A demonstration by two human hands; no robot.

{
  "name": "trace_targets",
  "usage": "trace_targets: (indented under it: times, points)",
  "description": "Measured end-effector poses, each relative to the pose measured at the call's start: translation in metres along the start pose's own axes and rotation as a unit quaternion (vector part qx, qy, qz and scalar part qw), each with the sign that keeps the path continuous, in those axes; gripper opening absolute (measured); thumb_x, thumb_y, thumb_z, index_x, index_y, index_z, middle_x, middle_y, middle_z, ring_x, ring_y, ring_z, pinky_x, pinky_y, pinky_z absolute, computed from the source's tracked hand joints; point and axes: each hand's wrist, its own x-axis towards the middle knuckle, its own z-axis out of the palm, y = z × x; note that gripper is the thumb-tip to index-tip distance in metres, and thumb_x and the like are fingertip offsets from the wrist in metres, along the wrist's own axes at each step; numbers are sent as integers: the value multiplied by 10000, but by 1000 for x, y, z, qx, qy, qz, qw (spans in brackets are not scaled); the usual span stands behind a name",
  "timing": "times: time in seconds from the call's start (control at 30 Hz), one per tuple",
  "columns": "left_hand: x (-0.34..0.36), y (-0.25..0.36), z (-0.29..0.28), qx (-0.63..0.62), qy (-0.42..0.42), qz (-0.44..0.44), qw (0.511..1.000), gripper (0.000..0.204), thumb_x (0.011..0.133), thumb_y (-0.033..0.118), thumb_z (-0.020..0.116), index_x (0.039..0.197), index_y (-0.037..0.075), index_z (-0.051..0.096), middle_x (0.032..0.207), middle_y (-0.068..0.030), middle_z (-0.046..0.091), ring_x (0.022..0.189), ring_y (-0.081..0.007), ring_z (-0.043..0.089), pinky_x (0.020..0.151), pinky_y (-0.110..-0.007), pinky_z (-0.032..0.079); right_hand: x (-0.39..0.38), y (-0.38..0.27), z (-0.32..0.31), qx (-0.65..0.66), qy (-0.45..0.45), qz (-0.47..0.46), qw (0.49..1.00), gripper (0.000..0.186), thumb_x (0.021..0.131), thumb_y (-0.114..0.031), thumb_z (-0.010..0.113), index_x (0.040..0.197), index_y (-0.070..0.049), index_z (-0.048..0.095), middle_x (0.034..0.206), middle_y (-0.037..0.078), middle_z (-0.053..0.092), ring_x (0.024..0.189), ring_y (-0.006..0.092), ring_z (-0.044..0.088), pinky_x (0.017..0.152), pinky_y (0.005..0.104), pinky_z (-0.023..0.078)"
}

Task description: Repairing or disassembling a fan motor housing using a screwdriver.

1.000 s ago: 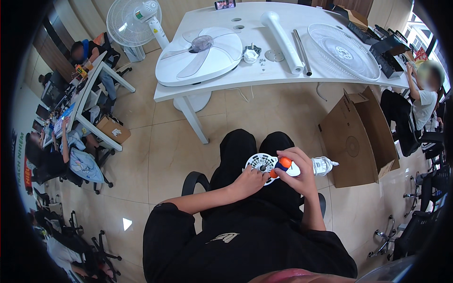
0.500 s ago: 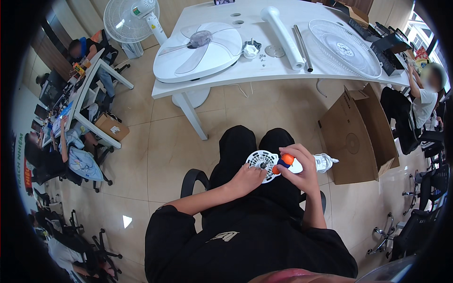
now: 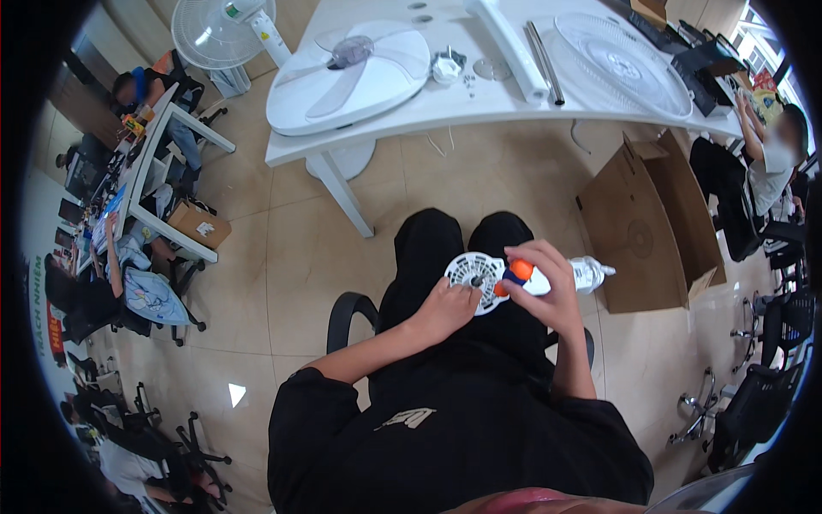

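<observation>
A white fan motor unit (image 3: 470, 265) with a round slotted front lies across my lap. A dark shaft sticks up from the middle of its front. My left hand (image 3: 449, 307) is closed at the near left rim of the slotted front, its fingertips beside the shaft. My right hand (image 3: 552, 287) pinches a screwdriver (image 3: 521, 269) with an orange and dark blue handle, held over the right side of the slotted front. The screwdriver's tip is too small and covered to make out. Beyond my right hand, the unit's white rear end (image 3: 589, 274) points right.
Ahead stands a white table (image 3: 402, 127) bearing a fan base with clear blades (image 3: 353, 53), a white tube (image 3: 511, 56), metal rods (image 3: 545, 64), a fan grille (image 3: 623, 64) and small screws. An open cardboard box (image 3: 638, 231) sits on the floor at right. Other people sit at both sides.
The table and surroundings sit higher in the picture as my view has tilted. Both hands keep nearly the same hold on the motor unit and screwdriver.
</observation>
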Motion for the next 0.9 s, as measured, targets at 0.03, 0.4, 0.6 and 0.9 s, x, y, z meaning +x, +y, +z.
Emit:
trace_targets:
  times: [0.03, 0.4, 0.6, 0.9]
  points:
    - [0, -2, 2, 0, 13, -1, 1000, 93, 862, 124, 606, 941, 79, 588, 766, -28, 625, 740, -182, 663, 702, -363, 435, 1, 1, 0, 3, 1, 1, 1000, 426, 754, -22, 797, 1165, 5, 685, 1048, 147, 667, 937, 285, 667, 834, 347, 521]
    - [-5, -16, -17, -221, 95, -82, 967, 99, 924, 109, 689, 982, 39, 648, 852, -110, 709, 758, -277, 669, 685, -380, 462, 9, 1, -1, 2, 42, 14, 999, 418, 741, -39, 782, 1150, -9, 701, 1013, 111, 667, 952, 226, 671, 854, 329, 523]
    - [-5, -6, -17, -178, 50, -80, 979, 186, 891, 134, 730, 1053, 52, 688, 851, -87, 717, 749, -250, 678, 678, -376, 467, 6, 3, 0, 4, 42, 11, 999, 417, 738, -39, 782, 1146, -9, 703, 1011, 108, 668, 948, 227, 671, 852, 330, 524]
    - [-3, -3, -7, -202, 92, -98, 970, 105, 843, 130, 754, 894, 61, 692, 792, -74, 697, 728, -258, 672, 664, -396, 471, 8, 3, 0, 0, 41, 3, 999, 411, 736, -25, 800, 1133, 1, 698, 1022, 129, 672, 938, 260, 671, 832, 336, 522]
